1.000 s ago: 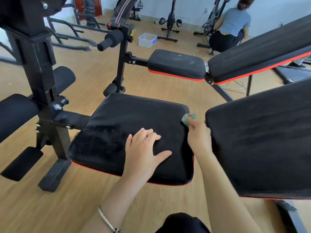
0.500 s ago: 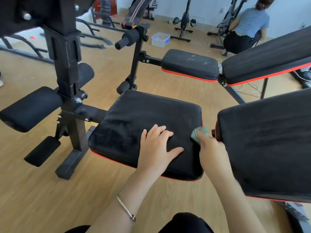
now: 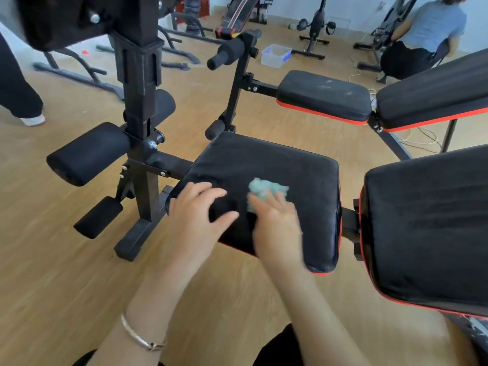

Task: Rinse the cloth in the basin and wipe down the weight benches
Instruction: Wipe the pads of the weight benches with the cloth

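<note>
The pale green cloth [image 3: 268,190] lies on the middle of the black seat pad [image 3: 303,165], under the fingers of the right hand [image 3: 274,220]; blur hides whether they curl round it or just press. The left hand [image 3: 200,211] rests just beside it on the pad, fingers spread, holding nothing. The backrest [image 3: 427,228] stands to the right, and the clear basin [image 3: 276,55] sits well apart on the floor.

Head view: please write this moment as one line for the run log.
step: wipe bench | left hand: rests on seat pad | right hand: presses cloth onto seat pad, blurred
</note>
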